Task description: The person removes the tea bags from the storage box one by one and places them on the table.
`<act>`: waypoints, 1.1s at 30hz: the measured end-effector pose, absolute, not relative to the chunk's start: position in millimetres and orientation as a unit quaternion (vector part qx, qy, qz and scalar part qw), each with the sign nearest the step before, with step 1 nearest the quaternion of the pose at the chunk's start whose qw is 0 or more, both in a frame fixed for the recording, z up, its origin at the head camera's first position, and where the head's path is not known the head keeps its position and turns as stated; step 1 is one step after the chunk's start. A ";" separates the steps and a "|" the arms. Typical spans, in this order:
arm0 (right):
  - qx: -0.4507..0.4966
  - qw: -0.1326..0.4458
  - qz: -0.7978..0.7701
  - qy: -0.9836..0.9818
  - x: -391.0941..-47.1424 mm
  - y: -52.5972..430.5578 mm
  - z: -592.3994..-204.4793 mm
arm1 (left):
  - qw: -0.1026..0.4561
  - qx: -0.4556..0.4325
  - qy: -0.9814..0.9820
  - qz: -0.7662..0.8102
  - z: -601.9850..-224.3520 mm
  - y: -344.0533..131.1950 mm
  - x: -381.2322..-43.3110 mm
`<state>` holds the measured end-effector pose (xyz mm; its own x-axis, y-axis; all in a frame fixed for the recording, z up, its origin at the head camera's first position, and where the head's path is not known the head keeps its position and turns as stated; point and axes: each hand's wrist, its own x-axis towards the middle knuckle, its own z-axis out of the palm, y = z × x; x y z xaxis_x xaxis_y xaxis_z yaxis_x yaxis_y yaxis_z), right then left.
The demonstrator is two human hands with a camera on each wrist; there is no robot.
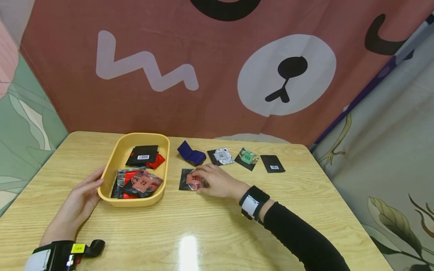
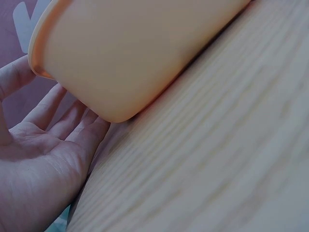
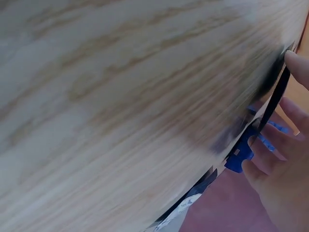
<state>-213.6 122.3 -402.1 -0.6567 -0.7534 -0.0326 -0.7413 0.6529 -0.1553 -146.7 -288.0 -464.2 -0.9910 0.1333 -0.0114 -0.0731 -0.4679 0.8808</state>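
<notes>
A yellow plastic basket (image 1: 133, 203) stands at the left of the table. My left hand (image 1: 83, 197) rests against its left outer wall, with the fingers fairly straight and touching it; the left wrist view shows this hand (image 2: 46, 140) beside the basket's wall (image 2: 120, 53). With my right hand (image 1: 218, 180) I pinch a flat square black packet (image 1: 184, 180) with a reddish label, right of the basket. In the right wrist view the packet (image 3: 277, 94), seen edge-on, lies between thumb and fingers and looks tilted off the table. Part of it is hidden under the fingers.
Inside the basket lie several packets, among them a black one (image 1: 144, 153) and a pink-labelled one (image 1: 142, 183). Along the back are a folded dark-blue piece (image 1: 191, 153), a white-labelled packet (image 1: 221, 156), a green-labelled packet (image 1: 247, 158) and a plain black packet (image 1: 272, 164).
</notes>
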 end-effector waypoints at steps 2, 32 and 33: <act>-0.414 0.052 -0.062 0.907 -213.4 121.9 -402.6 | 0.059 0.031 0.508 0.859 -464.4 -288.0 -146.9; -0.394 0.054 -0.169 0.902 -209.8 88.7 -332.4 | 0.055 0.035 0.491 0.869 -464.5 -286.5 -145.5; -0.398 0.051 -0.164 0.901 -209.0 83.6 -330.1 | 0.055 0.031 0.493 0.868 -464.4 -286.5 -145.1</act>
<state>-209.0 83.6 -330.1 -0.6774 -0.7346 0.0388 -0.7013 0.6290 -0.3353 -145.1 -286.5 -464.4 -0.9919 0.1266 -0.0006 -0.0654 -0.5080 0.8589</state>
